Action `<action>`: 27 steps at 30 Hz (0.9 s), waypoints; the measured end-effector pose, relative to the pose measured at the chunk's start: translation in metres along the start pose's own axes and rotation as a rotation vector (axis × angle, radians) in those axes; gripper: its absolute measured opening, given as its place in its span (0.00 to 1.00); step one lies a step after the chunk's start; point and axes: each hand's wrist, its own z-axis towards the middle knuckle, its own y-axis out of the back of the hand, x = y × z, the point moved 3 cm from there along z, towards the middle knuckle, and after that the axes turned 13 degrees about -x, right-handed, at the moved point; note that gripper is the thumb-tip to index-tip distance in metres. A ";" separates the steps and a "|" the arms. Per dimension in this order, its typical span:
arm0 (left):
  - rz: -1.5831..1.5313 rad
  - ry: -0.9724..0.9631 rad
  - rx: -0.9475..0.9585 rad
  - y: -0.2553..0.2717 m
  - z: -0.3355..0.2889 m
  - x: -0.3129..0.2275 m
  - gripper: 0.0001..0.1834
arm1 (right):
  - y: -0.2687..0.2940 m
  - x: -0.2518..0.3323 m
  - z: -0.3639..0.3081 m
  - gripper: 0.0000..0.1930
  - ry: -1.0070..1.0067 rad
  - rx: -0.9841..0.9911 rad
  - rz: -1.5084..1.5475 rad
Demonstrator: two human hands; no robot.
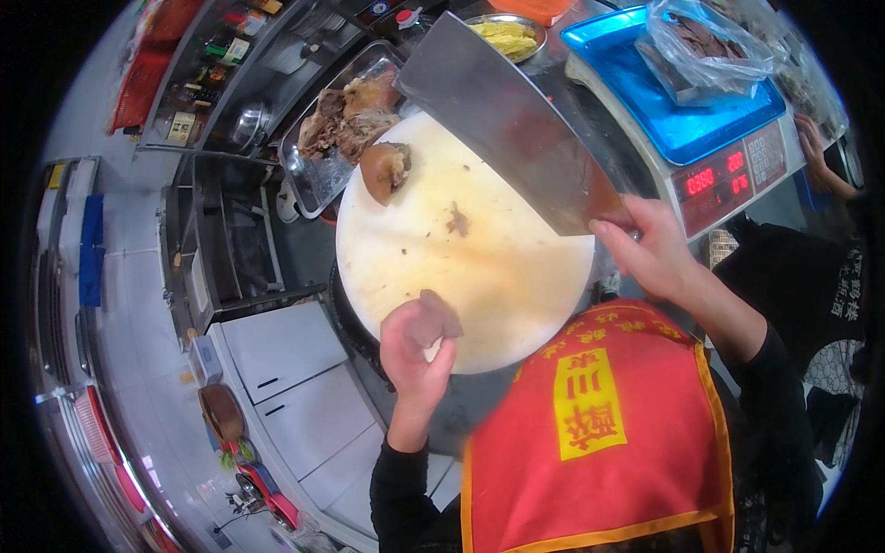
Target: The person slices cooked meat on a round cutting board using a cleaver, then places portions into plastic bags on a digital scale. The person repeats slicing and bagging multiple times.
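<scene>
A broad cleaver (516, 120) is gripped by its handle in my right hand (654, 249), its wide blade reaching up and left over the far right of the round white cutting board (498, 304). My left hand (415, 359), above the board's near left edge, is closed on a dark slice of meat (433, 318). On the board's far left sits a brown-skinned chunk of cooked meat (385, 171). Small meat scraps (457, 219) lie near the board's middle.
Behind the board, a metal tray (318, 189) holds several pieces of cooked meat. At the far right stands a scale with a blue tray (673, 124), bearing a plastic bag (705, 46) of sliced meat. A bowl of yellow food (507, 39) is behind the cleaver. Another person's hand (813, 147) shows at right.
</scene>
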 end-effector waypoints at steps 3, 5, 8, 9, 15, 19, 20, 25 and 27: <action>-0.608 0.470 -0.021 -0.002 -0.006 0.001 0.23 | -0.005 -0.001 0.000 0.08 0.011 0.026 -0.026; -0.968 0.734 0.033 -0.008 -0.010 0.000 0.30 | -0.007 -0.001 -0.001 0.09 -0.005 0.046 -0.035; -1.245 0.718 0.198 -0.014 -0.014 -0.007 0.32 | -0.007 -0.001 -0.002 0.09 -0.019 0.063 -0.033; -1.222 0.681 0.190 -0.015 -0.015 -0.007 0.33 | -0.008 -0.001 -0.003 0.09 -0.019 0.065 -0.028; -1.133 0.658 0.167 -0.015 -0.014 -0.006 0.34 | -0.010 -0.002 -0.004 0.09 0.029 0.080 -0.023; -1.075 0.695 0.145 -0.018 -0.015 -0.004 0.35 | -0.010 0.000 -0.004 0.08 0.090 0.059 0.038; -1.083 0.685 0.156 -0.018 -0.015 -0.005 0.33 | -0.009 0.000 -0.004 0.08 0.051 0.074 0.021; -0.757 1.077 -0.028 -0.022 -0.011 0.015 0.21 | -0.007 0.014 -0.005 0.08 0.149 0.197 -0.258; -0.660 1.160 -0.007 -0.029 -0.002 0.026 0.20 | -0.012 0.019 -0.008 0.08 0.160 0.302 -0.425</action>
